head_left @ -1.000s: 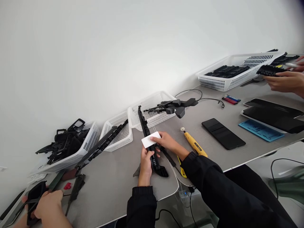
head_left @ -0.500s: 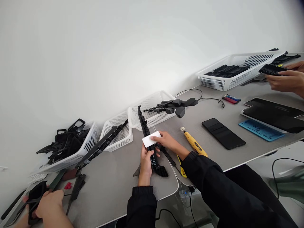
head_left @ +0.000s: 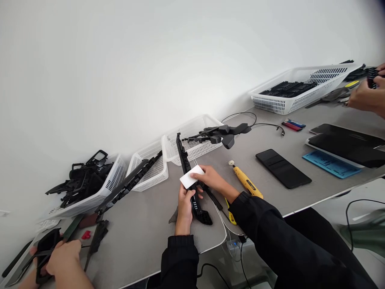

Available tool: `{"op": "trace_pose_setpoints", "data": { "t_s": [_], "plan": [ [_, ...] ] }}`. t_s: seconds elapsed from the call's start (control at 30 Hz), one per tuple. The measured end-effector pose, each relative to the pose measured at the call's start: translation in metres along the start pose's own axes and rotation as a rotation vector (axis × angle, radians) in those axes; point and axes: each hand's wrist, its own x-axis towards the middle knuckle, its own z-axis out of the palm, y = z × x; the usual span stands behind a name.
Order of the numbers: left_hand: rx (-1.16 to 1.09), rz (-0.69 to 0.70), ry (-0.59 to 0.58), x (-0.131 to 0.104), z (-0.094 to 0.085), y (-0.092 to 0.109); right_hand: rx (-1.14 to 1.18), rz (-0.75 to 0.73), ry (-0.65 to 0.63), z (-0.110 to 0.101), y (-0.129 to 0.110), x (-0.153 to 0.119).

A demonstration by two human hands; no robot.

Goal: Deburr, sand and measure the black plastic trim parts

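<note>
My left hand [head_left: 184, 206] is closed around a long, narrow black plastic part [head_left: 183, 152] with a ribbed side. The part stands slanted over the table, its wider foot toward me. Between the fingers and thumb of my right hand [head_left: 212, 179] is a flat white rectangular piece [head_left: 187, 180], which lies across the middle of the black part. Whether it is a card or a pad I cannot tell. Just right of my right hand lies a yellow rotary tool [head_left: 247, 182] with a round tip. A yellow-handled tool [head_left: 232, 218] shows partly behind my right sleeve.
White baskets [head_left: 150, 185] with black parts line the wall. A black phone [head_left: 282, 168], a blue tray-like piece [head_left: 331, 164] and dark panels [head_left: 345, 148] lie rightward. Co-workers' hands hold black parts at the far left [head_left: 64, 259] and far right [head_left: 365, 98].
The white piece has tilted slightly on the black part in my hands. At the far right, the co-worker's hands have moved right with a black part.
</note>
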Motion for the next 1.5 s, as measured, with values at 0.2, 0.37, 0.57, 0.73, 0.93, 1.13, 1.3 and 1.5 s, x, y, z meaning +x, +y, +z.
{"op": "trace_pose_setpoints", "data": {
  "t_s": [0.2,0.37,0.57,0.73,0.93,1.13,1.3,1.5],
  "plan": [
    [-0.022,0.031,0.019,0.003,-0.001,-0.003,-0.142,-0.115,0.279,-0.008,0.002,0.007],
    [-0.035,0.060,0.005,0.005,-0.001,-0.006,-0.002,-0.145,0.233,-0.008,0.000,0.006],
    [-0.005,0.041,0.008,0.002,-0.001,-0.005,0.010,-0.067,0.061,-0.002,-0.003,0.002],
    [-0.013,0.070,-0.004,0.004,-0.001,-0.006,-0.020,-0.169,0.225,-0.005,-0.002,0.004],
    [-0.003,0.083,-0.001,0.006,-0.002,-0.011,-0.011,-0.146,0.169,-0.004,-0.002,0.004],
    [0.004,0.085,-0.013,0.005,-0.002,-0.009,-0.074,-0.224,0.279,-0.006,-0.006,0.002],
    [0.006,0.085,-0.017,0.006,-0.003,-0.009,-0.047,-0.172,0.143,-0.005,-0.007,0.002],
    [0.006,0.088,0.001,0.006,-0.002,-0.010,-0.090,-0.236,0.297,-0.005,-0.007,0.002]
  ]
}}
